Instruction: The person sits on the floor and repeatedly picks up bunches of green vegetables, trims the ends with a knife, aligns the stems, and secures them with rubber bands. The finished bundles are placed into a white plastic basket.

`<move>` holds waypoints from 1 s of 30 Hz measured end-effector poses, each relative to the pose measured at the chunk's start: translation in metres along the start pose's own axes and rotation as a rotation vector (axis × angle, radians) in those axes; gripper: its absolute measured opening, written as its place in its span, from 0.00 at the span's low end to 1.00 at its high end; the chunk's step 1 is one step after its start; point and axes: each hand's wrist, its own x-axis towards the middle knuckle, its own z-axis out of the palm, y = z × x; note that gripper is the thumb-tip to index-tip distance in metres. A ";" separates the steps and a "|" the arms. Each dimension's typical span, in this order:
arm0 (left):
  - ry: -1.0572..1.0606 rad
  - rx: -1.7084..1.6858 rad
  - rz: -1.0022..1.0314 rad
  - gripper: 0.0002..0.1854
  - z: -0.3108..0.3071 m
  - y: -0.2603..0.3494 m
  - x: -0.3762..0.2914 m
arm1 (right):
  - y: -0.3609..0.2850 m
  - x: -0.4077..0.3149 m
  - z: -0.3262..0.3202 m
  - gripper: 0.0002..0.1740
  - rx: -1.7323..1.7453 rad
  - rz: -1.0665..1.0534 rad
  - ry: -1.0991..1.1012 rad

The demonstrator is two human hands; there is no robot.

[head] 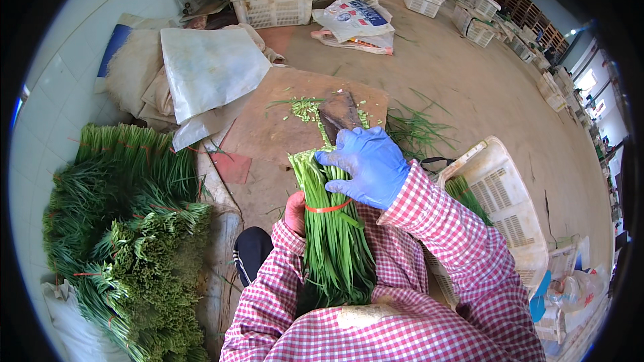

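A bundle of green garlic chives (336,241), tied with an orange-red band (328,207), stands in front of my chest with its pale cut ends away from me. My left hand (295,213) holds it from the left side, its fingers mostly hidden behind the stalks. My right hand (365,166), in a blue glove, lies over the upper stalks near the cut ends, thumb and forefinger apart against them. Whether it grips them is unclear. Just beyond, a dark worn blade-like piece (341,110) rests on a brown board (271,110) among chopped stalk bits (304,109).
Banded chive bundles (136,201) are piled at left. A white plastic crate (503,211) with chives stands at right. Beyond the board lie a pale plastic sheet (211,70), loose leaves (420,125), printed sacks (354,20) and stacked crates (271,0). People work farther off.
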 end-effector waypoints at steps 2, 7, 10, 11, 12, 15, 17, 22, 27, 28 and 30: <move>0.045 0.133 -0.004 0.46 -0.002 0.001 -0.001 | -0.001 0.001 -0.003 0.19 0.032 0.029 -0.094; -0.149 0.385 -0.044 0.63 0.003 0.010 -0.008 | 0.008 0.001 -0.002 0.12 0.376 0.075 -0.208; -0.086 0.617 0.087 0.51 0.011 0.016 -0.005 | 0.012 -0.002 0.004 0.10 0.124 -0.084 -0.022; -0.067 0.615 0.124 0.46 0.014 0.015 -0.003 | 0.012 -0.003 0.005 0.09 0.030 -0.159 0.053; -0.061 0.588 0.144 0.44 0.017 0.014 -0.003 | 0.013 -0.004 0.002 0.09 -0.125 -0.252 0.115; 0.049 0.484 0.161 0.42 0.022 0.006 -0.003 | 0.017 -0.001 -0.022 0.09 -0.360 -0.303 0.227; 0.099 0.429 0.141 0.42 0.021 0.002 -0.004 | 0.024 0.003 -0.050 0.09 -0.405 -0.271 0.346; 0.097 0.351 0.079 0.42 0.018 -0.002 -0.005 | 0.037 0.007 -0.091 0.14 -0.188 -0.023 0.530; 0.042 0.334 0.061 0.41 0.025 -0.006 0.002 | 0.021 -0.014 -0.029 0.21 -0.185 -0.088 0.129; 0.033 0.323 0.038 0.40 0.027 -0.006 0.003 | 0.024 -0.013 -0.018 0.19 -0.115 -0.015 0.113; 0.052 0.291 0.015 0.39 0.030 -0.007 0.005 | 0.022 -0.009 0.004 0.15 -0.013 -0.065 0.188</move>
